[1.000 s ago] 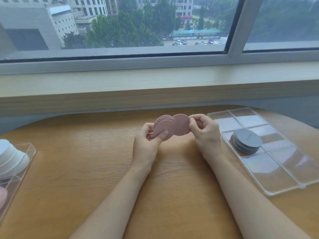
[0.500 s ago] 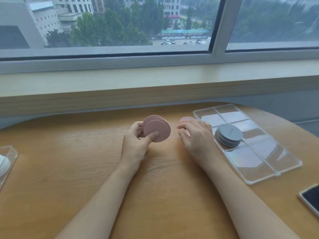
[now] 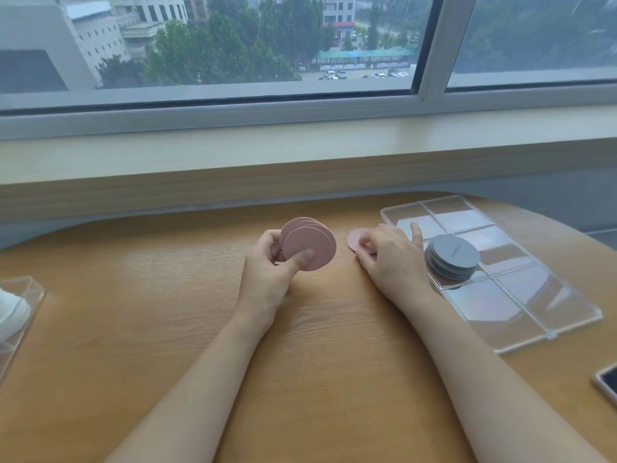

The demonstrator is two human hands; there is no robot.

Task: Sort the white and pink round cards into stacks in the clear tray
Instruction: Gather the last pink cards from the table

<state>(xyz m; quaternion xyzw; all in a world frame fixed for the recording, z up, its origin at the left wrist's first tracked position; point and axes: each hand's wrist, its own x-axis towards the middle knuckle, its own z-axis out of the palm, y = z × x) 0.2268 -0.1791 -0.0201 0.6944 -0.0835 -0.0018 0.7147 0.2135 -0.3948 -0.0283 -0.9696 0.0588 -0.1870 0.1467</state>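
My left hand (image 3: pixel 270 262) grips a fanned bunch of pink round cards (image 3: pixel 309 242) above the middle of the table, thumb on the front card. My right hand (image 3: pixel 387 255) holds one pink round card (image 3: pixel 354 240) low over the table, just left of the clear tray (image 3: pixel 521 315); most of that card is hidden under the fingers. The tray has several compartments, and a stack of grey round cards (image 3: pixel 452 257) sits in one of the middle ones. White round cards (image 3: pixel 11 312) lie in a second clear container (image 3: pixel 28 289) at the left edge.
A phone (image 3: pixel 607 384) lies at the right edge of the wooden table. A windowsill and window run along the far side. Bare tabletop lies between my arms and to the left.
My right hand pulled one pink card off the bunch and carried it right and down toward the tray. The left hand kept the rest. The view shifted right.
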